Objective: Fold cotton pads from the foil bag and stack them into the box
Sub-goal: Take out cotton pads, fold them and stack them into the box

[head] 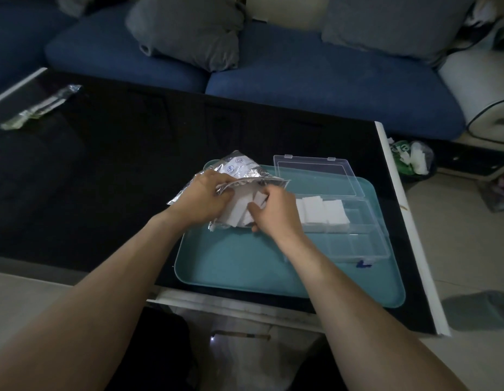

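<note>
**Both hands at the foil bag on the teal tray**

The left hand (201,197) grips the crumpled edge of the silver foil bag (245,169), holding its mouth open. The right hand (273,210) pinches white cotton pads (239,213) at that opening. Bag and hands sit over the teal tray (239,266) on a black glass table (104,170). At three o'clock from the hands, the clear plastic box (358,235) holds a row of stacked pads (321,208), its lid (315,176) open toward twelve. A blue sofa (301,74) with grey cushions (188,32) lies beyond.
</note>
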Motion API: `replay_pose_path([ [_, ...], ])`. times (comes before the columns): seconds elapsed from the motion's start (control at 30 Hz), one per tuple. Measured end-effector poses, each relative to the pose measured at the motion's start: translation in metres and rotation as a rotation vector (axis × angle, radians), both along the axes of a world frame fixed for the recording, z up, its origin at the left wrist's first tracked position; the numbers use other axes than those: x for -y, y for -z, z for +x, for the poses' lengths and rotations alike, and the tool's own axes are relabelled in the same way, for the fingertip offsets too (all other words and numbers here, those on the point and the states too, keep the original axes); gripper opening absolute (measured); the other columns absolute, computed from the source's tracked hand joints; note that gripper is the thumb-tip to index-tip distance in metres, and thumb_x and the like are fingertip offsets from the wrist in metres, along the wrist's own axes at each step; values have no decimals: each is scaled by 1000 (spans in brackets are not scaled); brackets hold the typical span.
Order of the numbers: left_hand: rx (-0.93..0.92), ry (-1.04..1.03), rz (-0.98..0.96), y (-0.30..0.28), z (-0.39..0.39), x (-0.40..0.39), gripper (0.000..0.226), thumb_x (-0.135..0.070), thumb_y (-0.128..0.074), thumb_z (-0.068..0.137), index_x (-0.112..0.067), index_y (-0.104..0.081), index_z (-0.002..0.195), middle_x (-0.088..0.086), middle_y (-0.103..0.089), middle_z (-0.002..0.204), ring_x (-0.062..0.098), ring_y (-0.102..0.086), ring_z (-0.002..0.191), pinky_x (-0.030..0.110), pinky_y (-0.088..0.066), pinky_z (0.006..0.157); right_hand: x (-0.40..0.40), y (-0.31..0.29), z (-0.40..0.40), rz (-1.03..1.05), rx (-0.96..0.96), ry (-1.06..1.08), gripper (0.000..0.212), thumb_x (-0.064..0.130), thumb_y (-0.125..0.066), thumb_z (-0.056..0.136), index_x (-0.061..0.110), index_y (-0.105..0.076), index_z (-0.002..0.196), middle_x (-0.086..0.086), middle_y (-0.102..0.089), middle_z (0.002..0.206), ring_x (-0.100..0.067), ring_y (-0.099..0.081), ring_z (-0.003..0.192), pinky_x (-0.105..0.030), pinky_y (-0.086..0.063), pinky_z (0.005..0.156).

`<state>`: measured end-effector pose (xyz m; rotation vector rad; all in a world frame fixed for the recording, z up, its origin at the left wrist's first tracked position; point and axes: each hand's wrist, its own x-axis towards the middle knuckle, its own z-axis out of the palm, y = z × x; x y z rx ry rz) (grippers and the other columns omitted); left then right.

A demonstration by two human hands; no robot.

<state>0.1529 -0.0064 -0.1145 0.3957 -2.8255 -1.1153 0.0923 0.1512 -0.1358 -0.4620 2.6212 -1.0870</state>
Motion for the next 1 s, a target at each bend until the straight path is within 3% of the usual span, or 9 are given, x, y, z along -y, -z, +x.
replay_pose_path([
  [0.07,-2,-26,12,-1,0,-2,16,-29,-55,98,-24,-71,101,-5,-62,94,16,-59,90,20,-44,71,2,0,-3,81,-58,0,49,21,-77,84,9,-56,126,-12,-67,119,-30,-65,109,-37,-52,95],
  [0.13,-2,-73,33,-2,-2,-3,26,-38,-54,99,-18,-71,97,-1,-66,88,18,-62,86,28,-49,73,5,-3,-3,145,-70,-47,66,23,-82,80,7,-49,136,-13,-58,133,-31,-54,123,-36,-43,100],
  [0.2,7,-120,50,-3,-3,-3,32,-42,-53,98,-16,-70,97,3,-68,89,21,-63,85,35,-50,73,7,-5,-1,203,-64,-107,74,26,-85,78,7,-48,139,-14,-55,137,-32,-52,126,-36,-42,101],
  [0.33,18,-174,62,-5,-3,-4,21,-32,-48,100,-21,-66,100,3,-66,89,21,-62,81,28,-42,61,8,-5,0,173,-47,-105,75,27,-88,73,8,-54,137,-11,-61,135,-30,-56,125,-34,-44,100],
  [0.47,7,-169,49,-8,-4,-10,25,-23,-45,101,-9,-65,105,10,-67,97,26,-63,86,36,-50,73,2,-10,1,121,-182,-46,51,22,-86,75,9,-63,118,-10,-67,120,-28,-59,115,-31,-42,88],
  [0.63,-24,-143,-32,-8,-6,-13,26,-19,-43,101,-2,-62,99,15,-63,101,32,-59,93,41,-48,82,-3,-15,6,-35,-107,3,26,26,-84,78,19,-67,97,-5,-69,105,-26,-64,96,-31,-49,77],
  [0.8,2,-184,-68,-6,-7,-14,32,-32,-44,100,-7,-62,92,12,-61,98,33,-58,92,49,-50,85,-23,-38,1,-215,202,118,17,10,-77,80,15,-68,93,0,-73,92,-19,-72,53,-29,-56,52],
  [0.9,39,-186,-102,-7,-8,-18,33,-36,-49,98,-7,-65,103,12,-62,106,33,-58,99,49,-50,87,-39,-45,-10,-253,328,201,18,7,-76,79,8,-68,96,-8,-74,73,-22,-71,52,-36,-60,62],
  [1.0,134,-136,-103,-12,-7,-21,48,-38,-55,84,-12,-59,124,11,-57,128,33,-51,119,51,-45,100,-54,-45,-18,-245,389,255,17,4,-73,80,-3,-69,95,-14,-72,67,-20,-65,46,-30,-57,48],
])
